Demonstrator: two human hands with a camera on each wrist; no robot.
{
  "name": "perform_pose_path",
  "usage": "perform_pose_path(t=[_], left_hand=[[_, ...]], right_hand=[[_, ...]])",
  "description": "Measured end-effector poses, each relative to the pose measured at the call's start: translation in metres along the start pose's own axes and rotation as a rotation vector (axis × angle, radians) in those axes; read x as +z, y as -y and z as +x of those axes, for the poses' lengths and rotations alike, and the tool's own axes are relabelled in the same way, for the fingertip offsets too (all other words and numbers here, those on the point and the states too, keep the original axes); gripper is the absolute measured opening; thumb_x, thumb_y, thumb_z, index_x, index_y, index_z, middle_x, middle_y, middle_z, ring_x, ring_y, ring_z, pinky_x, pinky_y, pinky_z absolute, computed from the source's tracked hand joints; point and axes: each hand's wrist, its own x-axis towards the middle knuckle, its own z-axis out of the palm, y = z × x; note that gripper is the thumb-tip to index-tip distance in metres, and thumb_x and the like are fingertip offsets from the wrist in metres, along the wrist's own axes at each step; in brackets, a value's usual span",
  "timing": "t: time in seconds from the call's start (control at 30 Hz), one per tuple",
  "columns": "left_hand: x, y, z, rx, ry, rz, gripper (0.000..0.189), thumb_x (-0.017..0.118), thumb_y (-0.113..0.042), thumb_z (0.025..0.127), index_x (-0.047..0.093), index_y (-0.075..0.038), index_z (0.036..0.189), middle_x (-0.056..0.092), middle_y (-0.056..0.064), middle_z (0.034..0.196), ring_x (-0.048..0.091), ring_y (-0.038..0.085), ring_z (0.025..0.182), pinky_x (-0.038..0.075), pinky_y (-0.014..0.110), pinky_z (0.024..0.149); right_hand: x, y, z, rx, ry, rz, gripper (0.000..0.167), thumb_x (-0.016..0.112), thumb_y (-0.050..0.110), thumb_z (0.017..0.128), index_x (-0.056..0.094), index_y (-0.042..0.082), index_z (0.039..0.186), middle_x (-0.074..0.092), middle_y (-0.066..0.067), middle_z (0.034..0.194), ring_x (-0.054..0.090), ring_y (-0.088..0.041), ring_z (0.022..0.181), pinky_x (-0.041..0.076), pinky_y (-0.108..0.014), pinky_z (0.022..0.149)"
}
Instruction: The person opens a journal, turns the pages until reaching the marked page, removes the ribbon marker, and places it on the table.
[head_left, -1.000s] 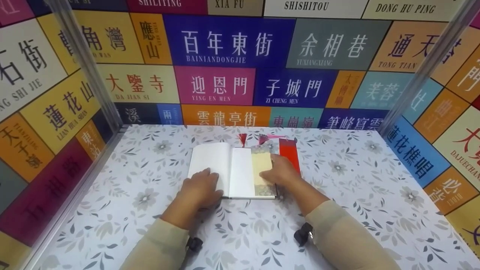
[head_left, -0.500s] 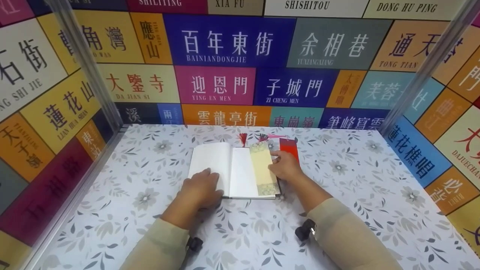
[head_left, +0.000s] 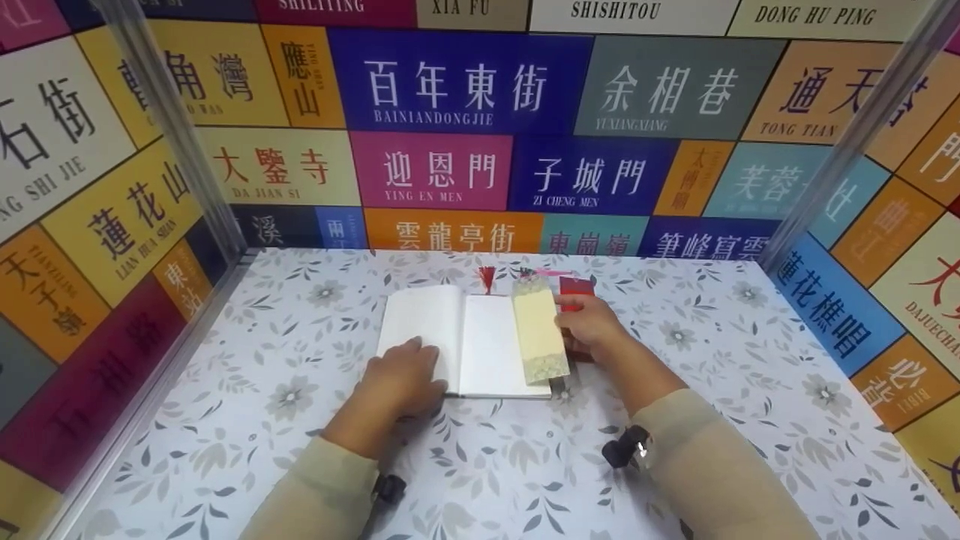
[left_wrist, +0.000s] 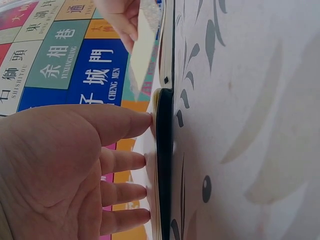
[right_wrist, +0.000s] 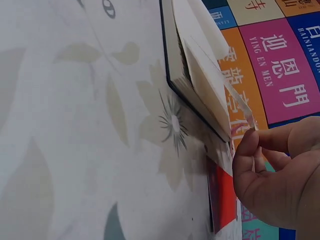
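An open book point(head_left: 491, 352) with blank white pages lies on the table. My left hand point(head_left: 401, 377) rests on its left page; in the left wrist view the fingertips point(left_wrist: 140, 192) press the page with the fingers straight. My right hand point(head_left: 592, 326) pinches a cream bookmark point(head_left: 541, 330) with patterned ends by its right edge, thumb against forefinger. The bookmark is tilted over the right page; in the right wrist view this bookmark point(right_wrist: 237, 97) is seen edge-on, raised above the book. A red bookmark point(head_left: 576, 287) lies under and behind my right hand, partly hidden.
A red tassel point(head_left: 487, 279) sticks out past the book's top edge. A pink cord point(head_left: 555, 273) and a dark tassel lie beside it. The table point(head_left: 300, 465) has a leaf-patterned cover. Walls of coloured name panels point(head_left: 461, 82) close off the back and sides.
My right hand has pulled the cream bookmark rightward and lifted it off the right page, baring more of that page. My left hand has not moved.
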Motion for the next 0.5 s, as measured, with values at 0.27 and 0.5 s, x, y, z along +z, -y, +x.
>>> perform_pose_path(t=[0.27, 0.5], left_hand=[[0.0, 0.0, 0.001, -0.003, 0.006, 0.001, 0.068, 0.062, -0.045, 0.103, 0.045, -0.016, 0.163, 0.035, 0.013, 0.175, 0.038, 0.041, 0.16, 0.029, 0.065, 0.131], [0.0, 0.0, 0.001, -0.003, 0.006, 0.0, 0.068, 0.062, -0.045, 0.103, 0.046, -0.016, 0.162, 0.035, 0.014, 0.175, 0.04, 0.041, 0.159, 0.031, 0.066, 0.13]], right_hand=[[-0.032, 0.012, 0.009, 0.013, -0.009, 0.096, 0.053, 0.059, 0.007, 0.106, 0.054, 0.018, 0.158, 0.066, -0.008, 0.135, 0.071, -0.017, 0.103, 0.063, -0.03, 0.09], [-0.062, 0.011, 0.012, -0.004, -0.009, 0.082, 0.058, 0.058, 0.009, 0.107, 0.046, 0.018, 0.163, 0.071, 0.001, 0.105, 0.068, -0.011, 0.089, 0.06, -0.024, 0.079]])
